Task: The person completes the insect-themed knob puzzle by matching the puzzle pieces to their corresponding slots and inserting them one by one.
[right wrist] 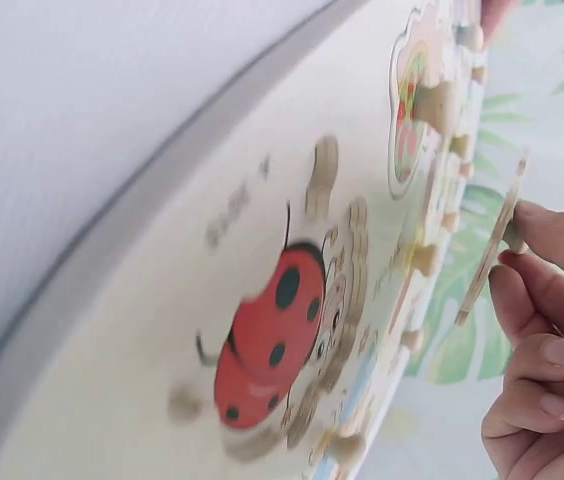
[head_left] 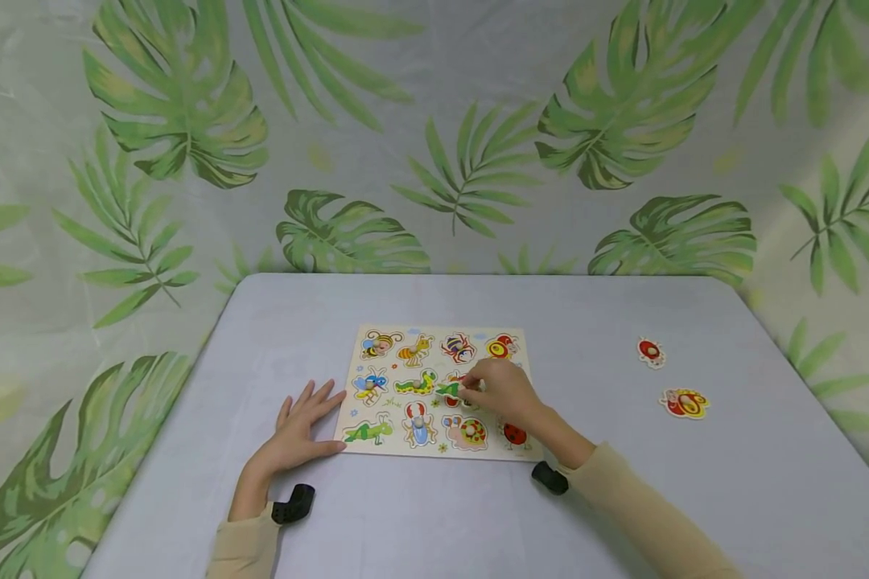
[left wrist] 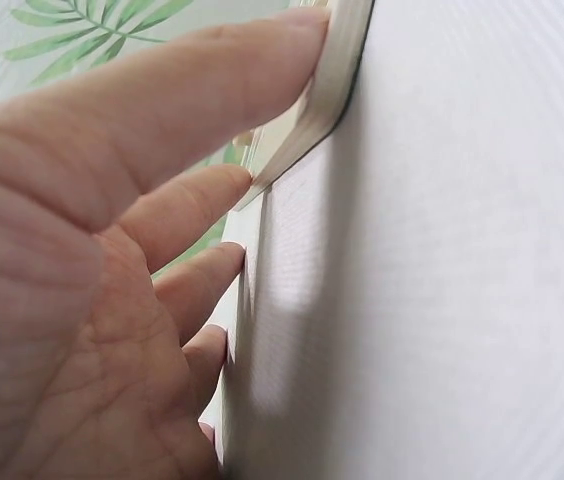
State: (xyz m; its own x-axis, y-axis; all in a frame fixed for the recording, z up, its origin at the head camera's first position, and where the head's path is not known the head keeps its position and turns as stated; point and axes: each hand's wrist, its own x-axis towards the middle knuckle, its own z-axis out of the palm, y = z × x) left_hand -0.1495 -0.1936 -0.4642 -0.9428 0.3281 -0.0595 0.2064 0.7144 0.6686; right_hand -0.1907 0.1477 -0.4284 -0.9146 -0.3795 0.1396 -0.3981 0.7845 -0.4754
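A wooden knob puzzle board (head_left: 398,412) with insect pictures lies on the table. Over its middle my right hand (head_left: 503,392) pinches a green puzzle piece (head_left: 449,390) between thumb and fingertip. The right wrist view shows this piece (right wrist: 492,245) edge-on and raised off the board, held by its small knob. My left hand (head_left: 298,428) is at the board's left edge with fingers spread, its thumb (left wrist: 262,70) against the near corner. A recess with a printed ladybug (right wrist: 272,340) shows at the near right of the board, and a printed green grasshopper (head_left: 368,432) at the near left.
To the right of the board, a red ladybug piece (head_left: 651,352) and a red and yellow piece (head_left: 685,404) lie on the white tablecloth (head_left: 586,322). Several knobbed pieces, including a snail (head_left: 471,433) and a beetle (head_left: 419,425), sit in the board. Leaf-patterned cloth hangs behind.
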